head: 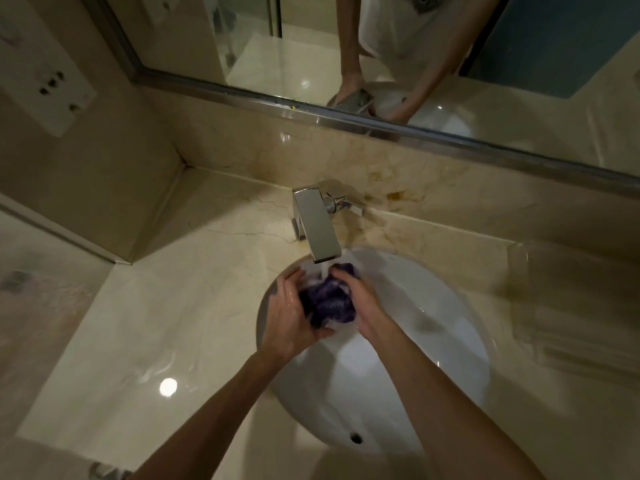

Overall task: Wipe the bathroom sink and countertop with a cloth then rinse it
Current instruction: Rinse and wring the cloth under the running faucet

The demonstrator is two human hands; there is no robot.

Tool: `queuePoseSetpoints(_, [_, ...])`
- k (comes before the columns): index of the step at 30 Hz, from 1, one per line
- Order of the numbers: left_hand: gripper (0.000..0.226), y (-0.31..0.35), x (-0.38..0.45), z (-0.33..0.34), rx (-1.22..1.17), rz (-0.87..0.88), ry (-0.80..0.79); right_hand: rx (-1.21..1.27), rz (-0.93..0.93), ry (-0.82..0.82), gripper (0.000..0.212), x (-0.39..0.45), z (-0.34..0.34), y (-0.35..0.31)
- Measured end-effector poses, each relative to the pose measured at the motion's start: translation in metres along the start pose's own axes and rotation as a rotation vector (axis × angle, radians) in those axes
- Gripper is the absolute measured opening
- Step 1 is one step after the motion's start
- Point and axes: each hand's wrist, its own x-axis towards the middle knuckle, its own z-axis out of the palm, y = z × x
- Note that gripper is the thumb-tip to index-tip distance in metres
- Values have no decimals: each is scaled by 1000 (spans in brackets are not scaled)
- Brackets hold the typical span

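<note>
A bunched purple cloth (329,301) is held over the white oval sink (433,327), right under the chrome faucet (318,226). Water runs from the spout onto the cloth. My left hand (289,317) grips the cloth from the left side. From the right, my right hand (360,303) closes over it. Both hands look wet. The beige marble countertop (180,317) surrounds the sink.
A mirror (346,46) with a metal frame runs along the back wall and reflects the person's arms. A wall socket plate (45,84) is at upper left. A clear tray (571,299) lies on the counter at right. The sink's overflow hole (355,437) faces the near rim.
</note>
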Motion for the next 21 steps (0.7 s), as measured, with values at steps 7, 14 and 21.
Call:
queuePoseSetpoints(7, [67,4,27,-4,-272,37,144,48,49,-135,26,-10,2,-28])
queuePoseSetpoints(14, [45,-10,64,-11,20,205,-75,338,128,-260,63,6,-47,-33])
queuePoseSetpoints(21, [32,0,78,-23,223,489,-200,199,224,-262,24,22,-50,13])
